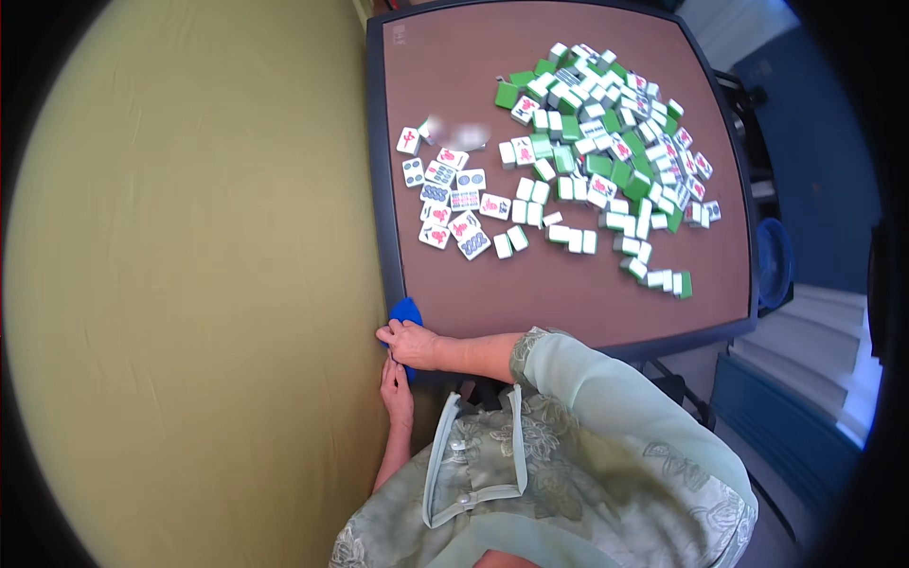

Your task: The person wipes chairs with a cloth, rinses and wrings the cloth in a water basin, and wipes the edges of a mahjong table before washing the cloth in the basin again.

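A big jumbled heap of mahjong tiles (598,165) sprawls toward the right, green backs and white sides every which way! Left of it, a looser cluster of face-up tiles (465,200) shows red and dark markings, 2 pale tiles (503,246) sitting near its lower end. Far left, a broad yellow-green cover (199,275); far right, 1 round blue basin (775,263) beside pale pleated fabric (822,327).

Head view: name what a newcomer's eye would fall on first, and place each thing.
First, the sprawling heap of white-and-green mahjong tiles on the upper right of the brown tabletop, with a smaller cluster of patterned tiles to its left. Next, the bright blue cloth at the table's near left corner, with the right hand on it and the left hand just below.
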`<move>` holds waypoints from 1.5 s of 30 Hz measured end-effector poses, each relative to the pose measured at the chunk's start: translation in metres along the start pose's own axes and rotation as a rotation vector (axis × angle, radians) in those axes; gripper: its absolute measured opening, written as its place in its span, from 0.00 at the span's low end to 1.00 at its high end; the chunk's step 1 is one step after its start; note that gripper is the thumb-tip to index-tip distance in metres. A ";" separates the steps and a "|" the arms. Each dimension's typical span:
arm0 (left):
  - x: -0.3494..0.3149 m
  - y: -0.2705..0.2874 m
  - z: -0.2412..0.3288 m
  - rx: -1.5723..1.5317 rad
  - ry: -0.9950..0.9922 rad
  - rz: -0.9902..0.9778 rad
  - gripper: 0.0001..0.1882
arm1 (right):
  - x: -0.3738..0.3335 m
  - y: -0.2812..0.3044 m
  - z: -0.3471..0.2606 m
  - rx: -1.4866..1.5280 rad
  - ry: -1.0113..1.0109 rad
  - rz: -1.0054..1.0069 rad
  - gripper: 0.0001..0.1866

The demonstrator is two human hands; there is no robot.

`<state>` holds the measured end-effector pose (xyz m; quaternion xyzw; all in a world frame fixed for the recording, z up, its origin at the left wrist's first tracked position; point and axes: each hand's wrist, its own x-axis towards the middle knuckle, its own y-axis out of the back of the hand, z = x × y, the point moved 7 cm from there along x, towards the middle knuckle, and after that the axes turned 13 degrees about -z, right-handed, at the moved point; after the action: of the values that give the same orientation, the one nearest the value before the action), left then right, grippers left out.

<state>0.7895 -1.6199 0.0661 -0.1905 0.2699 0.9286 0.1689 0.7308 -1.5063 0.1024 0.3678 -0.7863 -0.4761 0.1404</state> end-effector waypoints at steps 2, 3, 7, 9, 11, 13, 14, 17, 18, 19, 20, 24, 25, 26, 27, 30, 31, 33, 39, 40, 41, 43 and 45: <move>-0.019 0.001 -0.012 -0.076 -0.019 0.021 0.18 | -0.014 -0.010 -0.020 -0.060 0.036 -0.001 0.12; -0.026 0.002 -0.013 -0.072 -0.016 0.003 0.18 | -0.019 -0.016 -0.026 -0.051 0.020 -0.001 0.12; -0.044 0.003 -0.007 0.154 -0.073 -0.006 0.20 | -0.046 -0.025 -0.044 -0.091 0.046 0.039 0.15; -0.048 -0.003 0.001 0.281 -0.104 -0.028 0.21 | -0.063 -0.030 -0.046 -0.119 0.054 0.046 0.18; -0.053 -0.014 0.019 0.326 -0.287 -0.016 0.24 | -0.082 -0.031 -0.043 -0.104 0.036 0.177 0.23; -0.057 -0.029 0.015 0.358 -0.360 -0.068 0.25 | -0.101 -0.035 -0.043 -0.082 0.017 0.177 0.25; -0.060 -0.038 0.016 0.391 -0.432 -0.109 0.26 | -0.111 -0.036 -0.043 -0.062 0.008 0.179 0.26; -0.052 -0.061 0.027 0.407 -0.530 -0.263 0.27 | -0.146 -0.035 -0.038 -0.022 -0.067 0.189 0.25; -0.052 -0.072 0.035 0.455 -0.617 -0.341 0.28 | -0.161 -0.035 -0.036 0.000 -0.104 0.222 0.24; -0.051 -0.080 0.041 0.463 -0.645 -0.394 0.29 | -0.176 -0.033 -0.034 0.012 -0.117 0.298 0.23; -0.051 -0.088 0.048 0.465 -0.664 -0.422 0.29 | -0.188 -0.035 -0.029 0.011 -0.149 0.309 0.23; -0.058 -0.123 0.078 0.430 -0.680 -0.665 0.29 | -0.238 -0.036 -0.029 0.010 -0.260 0.414 0.21; -0.057 -0.136 0.086 0.402 -0.648 -0.784 0.30 | -0.253 -0.036 -0.024 0.030 -0.335 0.432 0.20; -0.057 -0.149 0.092 0.376 -0.612 -0.901 0.30 | -0.269 -0.036 -0.020 0.051 -0.408 0.451 0.19; -0.059 -0.163 0.102 0.415 -0.675 -0.945 0.31 | -0.281 -0.035 -0.020 0.044 -0.425 0.467 0.19; -0.065 -0.206 0.125 0.480 -0.696 -1.144 0.34 | -0.334 -0.029 -0.009 0.106 -0.689 0.619 0.15; -0.070 -0.220 0.136 0.538 -0.770 -1.154 0.34 | -0.350 -0.030 -0.006 0.101 -0.742 0.669 0.15; -0.074 -0.252 0.152 0.540 -0.794 -1.224 0.33 | -0.379 -0.033 0.000 0.098 -0.806 0.733 0.15; -0.090 -0.352 0.197 0.714 -0.865 -1.229 0.31 | -0.480 -0.035 0.016 0.062 -1.040 0.944 0.16; -0.095 -0.370 0.205 0.740 -0.873 -1.204 0.29 | -0.496 -0.037 0.020 0.073 -1.044 0.954 0.16; -0.100 -0.389 0.213 0.766 -0.878 -1.179 0.28 | -0.517 -0.041 0.025 0.096 -1.092 0.988 0.16; -0.114 -0.424 0.230 0.795 -0.885 -1.188 0.28 | -0.557 -0.042 0.030 0.109 -1.175 1.041 0.17; -0.123 -0.465 0.245 0.811 -0.897 -1.196 0.28 | -0.597 -0.052 0.044 0.188 -1.223 1.083 0.17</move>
<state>1.0261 -1.1368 0.1097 0.1604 0.3431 0.5022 0.7774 1.1406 -1.0674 0.1130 -0.3766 -0.8290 -0.3911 -0.1341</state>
